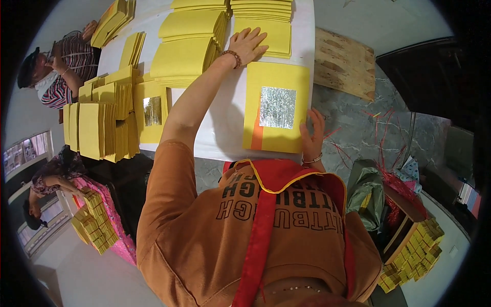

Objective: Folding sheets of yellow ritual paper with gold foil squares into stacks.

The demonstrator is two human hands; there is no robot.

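Observation:
My left hand [248, 45] lies with its fingers spread on the near-left edge of a stack of yellow paper [279, 43] at the far side of the white-topped table. A beaded bracelet circles that wrist. Nearer me, at the table's right corner, lies a yellow paper sheet or pile [279, 74] bearing a silver foil square [277, 107] and an orange strip [257, 134]. Beside its right edge is my right hand [313, 134], fingers loosely apart and holding nothing visible. Whether its thumb touches the paper I cannot tell.
Folded yellow paper bundles [179, 59] cover the table's left and far parts. Two people [64, 66] are at the left, one beside a pink-covered table [113, 220] with yellow bundles. At right are a wooden board [345, 64], red strings [381, 133], a green bag [365, 197] and stacked yellow packets [417, 250].

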